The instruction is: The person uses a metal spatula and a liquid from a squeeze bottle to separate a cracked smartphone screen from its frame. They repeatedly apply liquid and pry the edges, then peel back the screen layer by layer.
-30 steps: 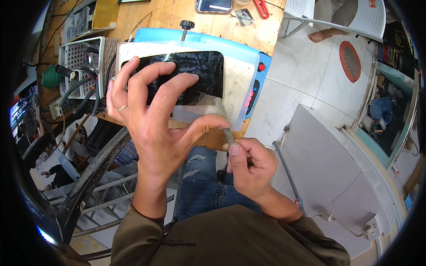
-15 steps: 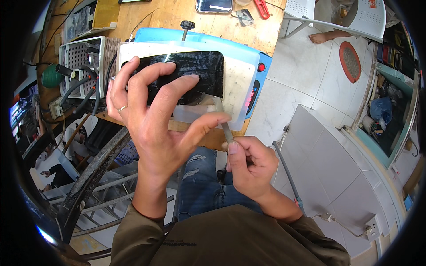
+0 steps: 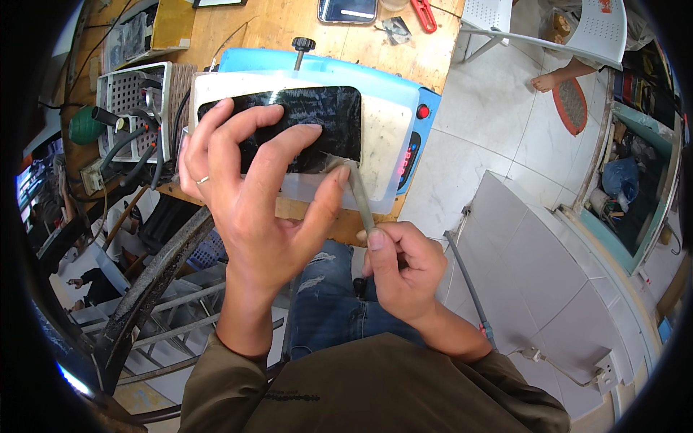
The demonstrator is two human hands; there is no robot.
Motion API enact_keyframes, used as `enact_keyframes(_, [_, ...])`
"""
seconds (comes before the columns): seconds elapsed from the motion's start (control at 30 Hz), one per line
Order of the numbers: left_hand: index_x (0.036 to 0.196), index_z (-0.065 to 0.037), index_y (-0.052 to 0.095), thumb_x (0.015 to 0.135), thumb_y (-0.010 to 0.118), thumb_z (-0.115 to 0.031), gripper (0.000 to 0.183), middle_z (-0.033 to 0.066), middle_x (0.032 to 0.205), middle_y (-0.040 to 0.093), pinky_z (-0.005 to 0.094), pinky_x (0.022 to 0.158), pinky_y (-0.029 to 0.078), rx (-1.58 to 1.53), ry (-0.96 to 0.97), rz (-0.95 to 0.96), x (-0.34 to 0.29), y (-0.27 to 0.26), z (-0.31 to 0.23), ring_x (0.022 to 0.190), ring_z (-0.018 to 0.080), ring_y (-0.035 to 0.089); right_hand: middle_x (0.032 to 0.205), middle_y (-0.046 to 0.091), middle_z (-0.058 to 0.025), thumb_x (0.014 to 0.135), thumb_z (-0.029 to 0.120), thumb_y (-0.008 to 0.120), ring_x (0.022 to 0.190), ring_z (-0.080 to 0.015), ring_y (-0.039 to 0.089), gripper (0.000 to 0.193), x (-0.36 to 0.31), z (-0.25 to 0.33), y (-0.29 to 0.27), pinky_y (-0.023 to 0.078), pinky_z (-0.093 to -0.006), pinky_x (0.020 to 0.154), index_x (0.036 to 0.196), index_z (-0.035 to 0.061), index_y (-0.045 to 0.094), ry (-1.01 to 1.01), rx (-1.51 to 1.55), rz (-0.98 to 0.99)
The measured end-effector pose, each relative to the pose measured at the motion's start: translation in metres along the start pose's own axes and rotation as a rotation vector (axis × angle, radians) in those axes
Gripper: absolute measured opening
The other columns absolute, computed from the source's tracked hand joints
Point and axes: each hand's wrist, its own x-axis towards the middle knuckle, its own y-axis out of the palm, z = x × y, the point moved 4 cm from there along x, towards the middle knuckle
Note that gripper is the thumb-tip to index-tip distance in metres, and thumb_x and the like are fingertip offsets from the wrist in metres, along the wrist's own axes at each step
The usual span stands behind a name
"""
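Note:
A black glass phone screen panel (image 3: 336, 112) with whitish smears lies on a pale mat (image 3: 386, 130) over a blue machine (image 3: 427, 105). My left hand (image 3: 249, 191) is spread over the panel, its fingertips resting on the glass. The left thumb touches the upper end of a narrow, cloudy, translucent strip (image 3: 361, 198). That strip slopes from the panel's near right corner down to my right hand (image 3: 406, 270), which pinches its lower end between thumb and fingers. Thin clear film shows crumpled at that corner. The panel's left part is partly hidden under my left fingers.
A black knob (image 3: 303, 45) stands up behind the machine, and a red button (image 3: 423, 111) sits on its right side. To the left is a white basket (image 3: 167, 108) of tools. A phone (image 3: 348, 10) and a red-handled tool (image 3: 424, 14) lie behind. Another person's foot (image 3: 545, 81) shows at upper right.
My left thumb has drawn in leftward, onto the strip's upper end. My right hand has shifted very slightly left, still pinching the strip. The other person's foot has moved right.

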Motion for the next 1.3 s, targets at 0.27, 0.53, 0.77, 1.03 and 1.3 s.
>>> enact_keyframes(0.27, [0.113, -0.008, 0.075, 0.082, 0.093, -0.022, 0.039, 0.0134, 0.125, 0.066, 0.0516, 0.110, 0.041, -0.224, -0.023, -0.172, -0.027, -0.001, 0.003, 0.123, 0.0384, 0.059, 0.073, 0.073, -0.0049, 0.111, 0.008, 0.066, 0.058, -0.0053, 0.064, 0.016, 0.002, -0.002, 0.000, 0.047, -0.0208, 0.052, 0.112, -0.0069, 0.072, 0.000, 0.105, 0.039])
enact_keyframes(0.53, [0.109, 0.001, 0.077, 0.098, 0.081, -0.008, 0.015, 0.0075, 0.093, 0.068, 0.0287, 0.063, 0.050, -0.900, -0.592, 0.092, -0.086, 0.029, -0.034, 0.075, 0.0119, 0.062, 0.076, 0.076, -0.0088, 0.106, 0.000, 0.070, 0.064, -0.0117, 0.074, 0.008, 0.003, 0.000, -0.002, 0.054, -0.0252, 0.057, 0.109, -0.0065, 0.072, 0.000, 0.075, 0.023])
enact_keyframes(0.77, [0.108, 0.004, 0.078, 0.105, 0.076, -0.004, 0.009, 0.0043, 0.099, 0.068, 0.0235, 0.065, 0.050, -1.184, -0.786, 0.109, -0.084, 0.040, -0.038, 0.077, 0.0071, 0.063, 0.083, 0.079, -0.0109, 0.106, 0.001, 0.068, 0.067, -0.0138, 0.075, 0.012, -0.001, -0.004, -0.012, 0.056, -0.0272, 0.059, 0.109, -0.0075, 0.075, -0.015, 0.039, 0.067])
enact_keyframes(1.03, [0.103, 0.005, 0.076, 0.106, 0.075, -0.006, 0.011, 0.0019, 0.098, 0.066, 0.0223, 0.073, 0.046, -1.201, -0.793, 0.076, -0.085, 0.043, -0.037, 0.082, 0.0050, 0.057, 0.090, 0.077, -0.0104, 0.099, 0.003, 0.076, 0.079, -0.0163, 0.072, 0.018, 0.110, 0.015, -0.065, 0.055, -0.0297, 0.070, 0.115, -0.0037, 0.076, -0.311, -0.342, -0.241])
enact_keyframes(1.3, [0.101, 0.004, 0.075, 0.106, 0.077, -0.007, 0.012, 0.0009, 0.096, 0.065, 0.0219, 0.072, 0.043, -1.211, -0.824, 0.049, -0.090, 0.047, -0.033, 0.080, 0.0047, 0.052, 0.122, 0.067, -0.0141, 0.085, 0.028, 0.093, 0.120, -0.0303, 0.063, 0.051, 0.277, -0.005, -0.035, 0.053, -0.0452, 0.101, 0.128, 0.0072, 0.076, -0.562, -0.795, -0.118])
